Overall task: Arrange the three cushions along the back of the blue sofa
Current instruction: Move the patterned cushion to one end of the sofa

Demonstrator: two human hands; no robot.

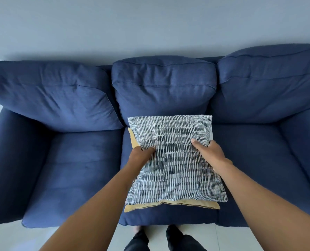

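The patterned cushion [174, 160], atop a yellow cushion [188, 204] on the blue sofa [78, 160]'s middle seat, is pinched at its sides by the left hand [141, 153] and right hand [207, 149], seemingly for lifting.

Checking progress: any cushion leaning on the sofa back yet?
No: the patterned cushion lies flat atop the yellow cushion on the middle seat.

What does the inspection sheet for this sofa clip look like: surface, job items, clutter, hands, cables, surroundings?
Surface: blue sofa, three seats, side seats bare.
Job's things: patterned cushion lies flat on a yellow cushion on the middle seat; a pale edge under its right side may be the third cushion, cannot tell.
Clutter: nothing seen.
Grippers: left hand and right hand each have a grip on the patterned cushion's sides.
Cables: nothing seen.
Surroundings: plain wall behind, pale floor, person's feet below.
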